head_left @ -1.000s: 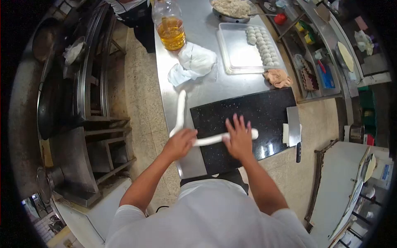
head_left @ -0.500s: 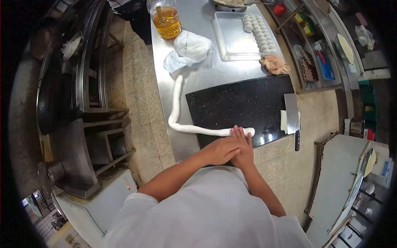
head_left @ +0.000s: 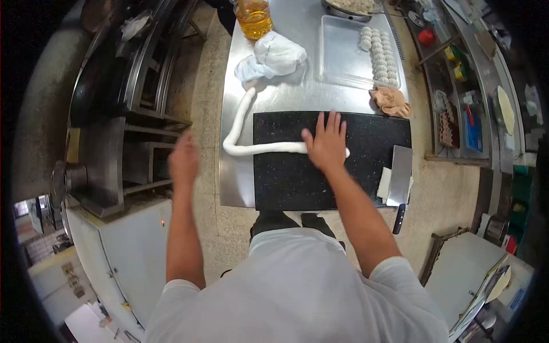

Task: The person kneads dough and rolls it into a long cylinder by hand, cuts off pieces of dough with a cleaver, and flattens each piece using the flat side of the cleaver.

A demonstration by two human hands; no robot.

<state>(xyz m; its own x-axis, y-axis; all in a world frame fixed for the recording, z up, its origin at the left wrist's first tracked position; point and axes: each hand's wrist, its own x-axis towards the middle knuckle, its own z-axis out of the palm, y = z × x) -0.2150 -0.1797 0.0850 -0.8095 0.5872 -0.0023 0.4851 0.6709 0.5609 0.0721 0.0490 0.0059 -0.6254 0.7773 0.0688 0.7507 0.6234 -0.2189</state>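
Observation:
A long white dough rope (head_left: 269, 148) bends at the left of the black board (head_left: 297, 188), one part running up the metal table and the other lying across the board. My right hand (head_left: 327, 143) lies flat over the rope near its right end, fingers spread, palm hiding part of the dough. Off the table's left side, my left hand (head_left: 184, 155) is raised in the air, touching nothing; motion smears its fingers. At the board's right edge a cleaver (head_left: 400, 174) rests on a white cloth (head_left: 384, 183).
Behind the board on the metal table (head_left: 237, 191) are a white plastic bag (head_left: 280, 52), an oil bottle (head_left: 254, 22), a clear tray (head_left: 346, 80) with several dough balls (head_left: 380, 54), a brown cloth (head_left: 390, 102) and a pan of filling (head_left: 351, 7). Shelves (head_left: 457, 151) stand right.
My left hand has moved away from my right hand, out past the table's left edge. My right hand has opened flat over the dough. The camera view has shifted.

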